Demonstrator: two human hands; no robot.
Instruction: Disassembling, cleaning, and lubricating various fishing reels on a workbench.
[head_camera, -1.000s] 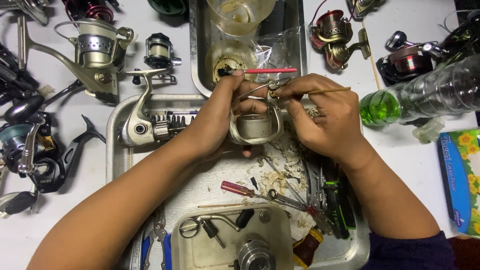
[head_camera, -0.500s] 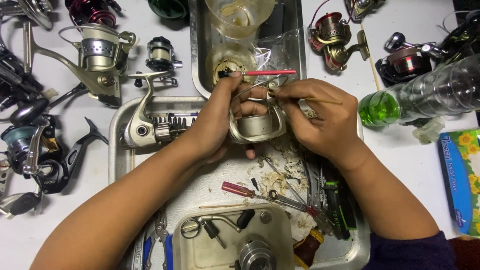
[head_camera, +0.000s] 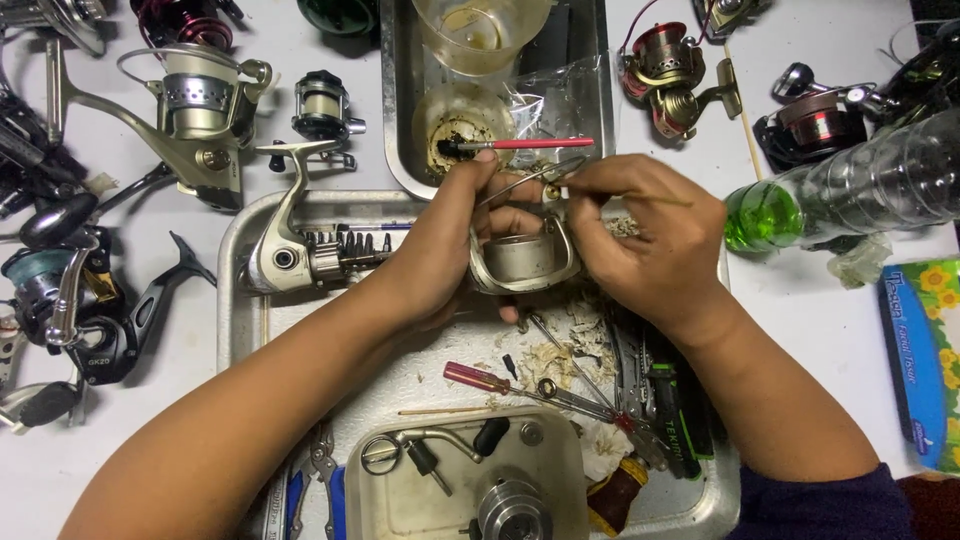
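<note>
Over a metal tray (head_camera: 240, 300), both hands hold a silver fishing reel rotor with its wire bail (head_camera: 520, 262). My left hand (head_camera: 450, 245) grips the rotor's left side, fingers wrapped round it. My right hand (head_camera: 645, 235) pinches the top of the bail arm and also holds a thin wooden stick (head_camera: 665, 202) that points right. A red-handled brush (head_camera: 520, 145) lies just above the hands, its tip in a small greasy dish (head_camera: 462, 120).
A silver reel body (head_camera: 300, 255) lies in the tray at left. Screwdrivers (head_camera: 500, 385), pliers and paper scraps lie below the hands. A plastic tub with reel parts (head_camera: 460, 480) sits at the front. Several reels ring the table; a green-capped bottle (head_camera: 850, 195) lies right.
The hands and rotor have held nearly the same spot; the fingers of my right hand have shifted slightly on the bail.
</note>
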